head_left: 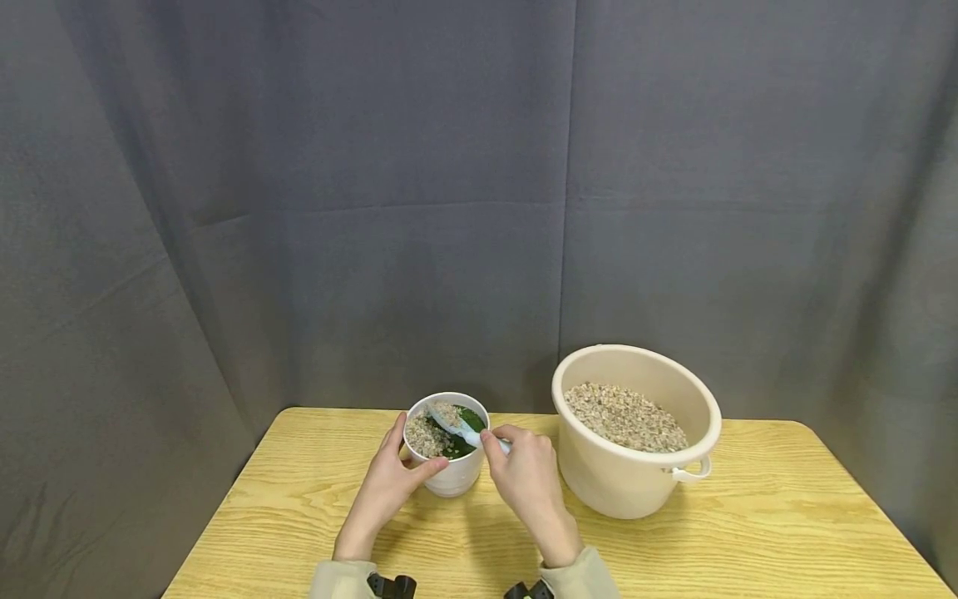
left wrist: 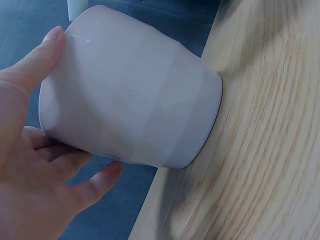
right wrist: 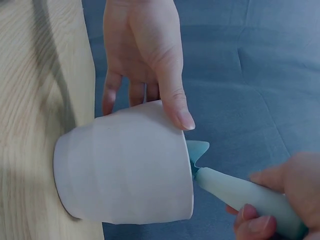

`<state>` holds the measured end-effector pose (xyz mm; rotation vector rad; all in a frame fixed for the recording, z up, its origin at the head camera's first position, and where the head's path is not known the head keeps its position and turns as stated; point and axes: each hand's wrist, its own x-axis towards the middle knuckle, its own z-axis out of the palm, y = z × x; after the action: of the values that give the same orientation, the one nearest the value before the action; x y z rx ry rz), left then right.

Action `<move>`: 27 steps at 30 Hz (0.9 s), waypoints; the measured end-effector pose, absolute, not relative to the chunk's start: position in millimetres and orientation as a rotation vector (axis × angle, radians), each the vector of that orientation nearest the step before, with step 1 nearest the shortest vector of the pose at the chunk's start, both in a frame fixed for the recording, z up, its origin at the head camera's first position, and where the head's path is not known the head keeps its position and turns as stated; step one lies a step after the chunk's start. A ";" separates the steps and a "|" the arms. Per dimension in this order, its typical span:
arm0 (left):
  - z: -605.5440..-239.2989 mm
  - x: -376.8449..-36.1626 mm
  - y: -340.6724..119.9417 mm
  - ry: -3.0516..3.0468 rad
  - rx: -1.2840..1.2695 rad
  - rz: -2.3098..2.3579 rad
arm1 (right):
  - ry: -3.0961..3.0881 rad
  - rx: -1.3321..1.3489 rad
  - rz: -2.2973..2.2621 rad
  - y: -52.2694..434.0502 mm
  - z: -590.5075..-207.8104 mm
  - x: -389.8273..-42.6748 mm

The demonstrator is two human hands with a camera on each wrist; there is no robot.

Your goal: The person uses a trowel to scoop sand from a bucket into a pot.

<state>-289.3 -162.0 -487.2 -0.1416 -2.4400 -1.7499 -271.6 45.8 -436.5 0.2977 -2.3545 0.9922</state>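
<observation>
A white pot (head_left: 451, 481) stands upright on the wooden table, with pale grains (head_left: 425, 436) over its left part and dark green material (head_left: 471, 416) showing on the right. My left hand (head_left: 392, 478) holds the pot from the left, thumb at the near rim and fingers round its far side. In the left wrist view the pot's faceted wall (left wrist: 135, 90) rests on the table. My right hand (head_left: 524, 466) grips the light blue handle (right wrist: 245, 192) of a small trowel. The trowel's blade (head_left: 449, 423) reaches inside the pot with some grains on it, its edge (right wrist: 198, 149) showing above the rim in the right wrist view.
A large cream bucket (head_left: 609, 474) stands right of the pot, partly filled with mixed pale and brown gravel-like grains (head_left: 624, 416). A white side handle (head_left: 692, 472) sticks out at its right. Grey curtain (head_left: 419, 208) hangs behind the wooden table (head_left: 748, 532).
</observation>
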 end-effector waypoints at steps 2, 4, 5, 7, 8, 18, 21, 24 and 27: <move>-487.3 -289.6 -162.0 -2.439 -0.142 -1.745 | -2.348 0.278 0.992 46.7 -435.4 -271.4; -487.4 -289.8 -162.0 -2.441 -0.141 -1.739 | -2.347 0.258 0.990 48.1 -434.1 -271.4; -487.5 -290.0 -162.0 -2.443 -0.142 -1.736 | -2.347 0.246 0.985 48.8 -433.4 -271.5; -487.6 -290.2 -162.0 -2.445 -0.140 -1.734 | -2.351 0.223 0.987 50.4 -432.1 -271.5; -487.8 -290.3 -162.0 -2.445 -0.140 -1.736 | -2.355 0.213 0.992 51.2 -431.5 -271.5; -487.9 -290.0 -161.9 -2.459 -0.124 -1.737 | -2.376 0.181 1.070 56.7 -425.2 -269.7; -487.3 -289.8 -161.6 -2.461 -0.123 -1.732 | -2.377 0.162 1.100 58.4 -423.9 -269.9; -486.7 -289.3 -161.3 -2.457 -0.121 -1.734 | -2.383 0.144 1.113 60.2 -423.5 -270.4; -486.4 -288.4 -161.1 -2.455 -0.122 -1.738 | -2.387 0.145 1.123 61.1 -423.7 -269.9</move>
<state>-288.4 -161.1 -486.4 -0.1218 -2.4547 -1.7381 -269.9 61.1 -423.7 0.1452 -2.3867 1.1228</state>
